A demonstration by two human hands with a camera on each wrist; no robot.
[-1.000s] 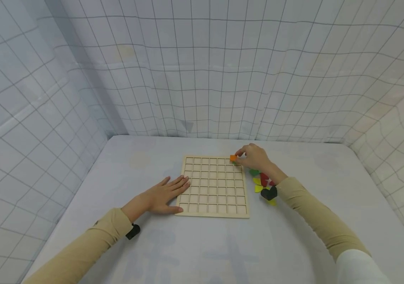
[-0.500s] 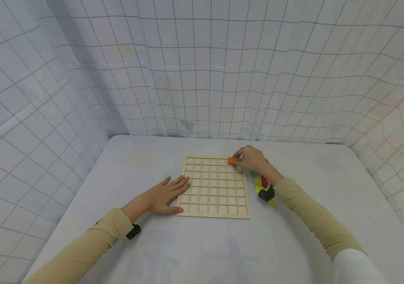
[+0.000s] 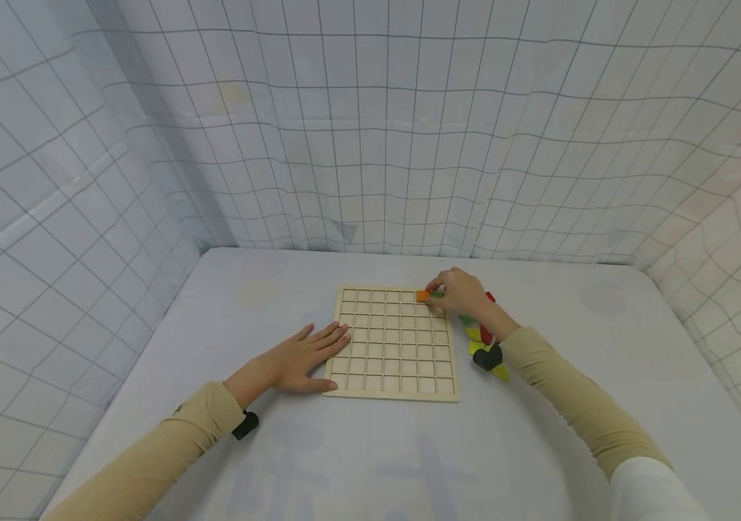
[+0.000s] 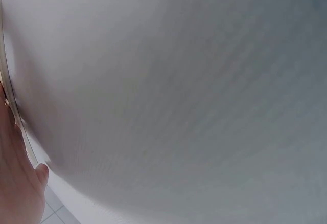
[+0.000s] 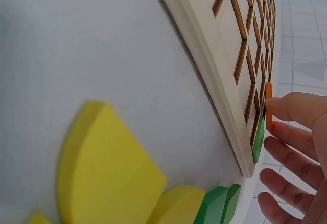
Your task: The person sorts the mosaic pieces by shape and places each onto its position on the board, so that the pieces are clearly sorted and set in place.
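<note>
A wooden grid board (image 3: 383, 336) lies on the white table, its square cells edged by thin raised strips. My left hand (image 3: 301, 359) rests flat with spread fingers on the board's left edge; only part of it shows in the left wrist view. At the far right corner, my right hand (image 3: 464, 291) pinches a small orange piece (image 5: 269, 106) between thumb and forefinger. The orange piece is over the cell beside a green piece (image 5: 258, 141), which sits in the corner cell. The other right fingers stay loosely bent beyond the board's edge.
Loose yellow pieces (image 5: 104, 168), green pieces (image 5: 210, 205) and red pieces (image 3: 486, 334) lie on the table right of the board, partly under the right forearm. Black wrist cameras (image 3: 488, 357) are on both wrists. White grid-patterned curtains (image 3: 370, 145) surround the table's back and sides.
My right hand has shifted slightly left and toward me, bringing the orange piece from the board's far rim onto the cell by the green piece. My left hand has stayed put.
</note>
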